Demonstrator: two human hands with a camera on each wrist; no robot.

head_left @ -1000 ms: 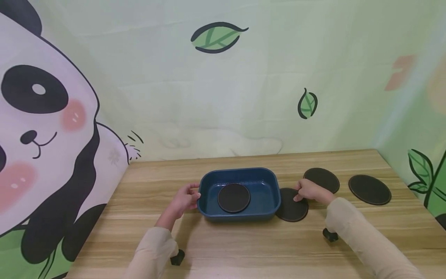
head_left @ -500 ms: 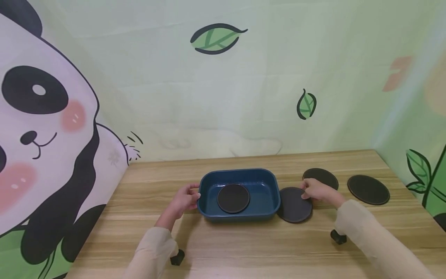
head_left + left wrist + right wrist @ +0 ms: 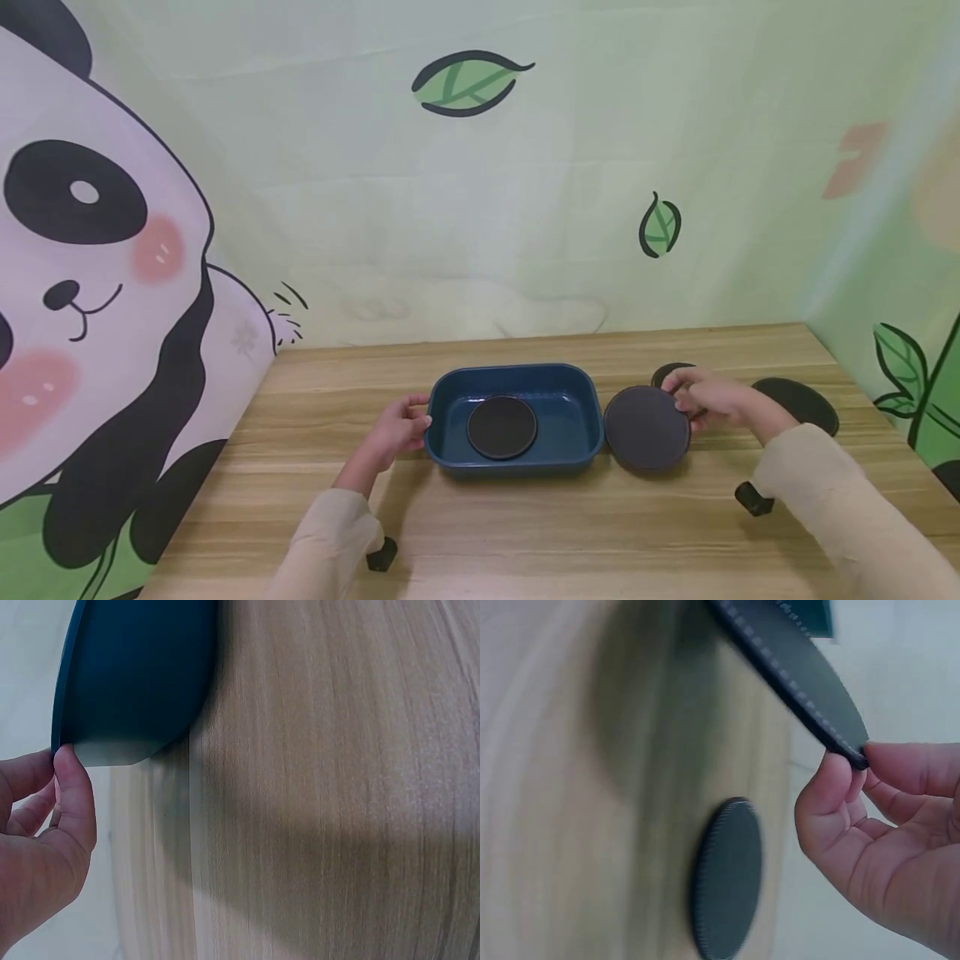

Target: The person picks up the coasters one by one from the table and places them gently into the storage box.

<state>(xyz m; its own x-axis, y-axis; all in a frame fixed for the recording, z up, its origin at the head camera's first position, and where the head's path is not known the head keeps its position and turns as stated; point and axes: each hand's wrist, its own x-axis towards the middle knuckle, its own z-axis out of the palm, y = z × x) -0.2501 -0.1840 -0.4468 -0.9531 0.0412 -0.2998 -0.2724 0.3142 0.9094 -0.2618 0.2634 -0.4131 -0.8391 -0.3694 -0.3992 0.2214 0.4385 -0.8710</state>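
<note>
My left hand (image 3: 397, 432) pinches the left rim of a deep blue rectangular dish (image 3: 566, 450); the left wrist view shows thumb and finger on that rim (image 3: 60, 697). Inside the dish lies a round black coaster (image 3: 502, 427) with a raised edge. My right hand (image 3: 712, 398) pinches a second round black coaster (image 3: 647, 429) by its right edge, just right of the dish. In the right wrist view this stitched coaster (image 3: 810, 675) is tilted and raised off the wood, thumb and fingertips at its edge.
Behind my right hand a black coaster (image 3: 666, 372) lies partly hidden. Another coaster (image 3: 798, 402) lies farther right, partly covered by my wrist. All rest on a wooden table (image 3: 525, 533) against a printed cloth backdrop (image 3: 360, 208).
My right hand has lifted the coaster from the table beside the dish and moved it rightward and up. My left hand and the dish have stayed in place.
</note>
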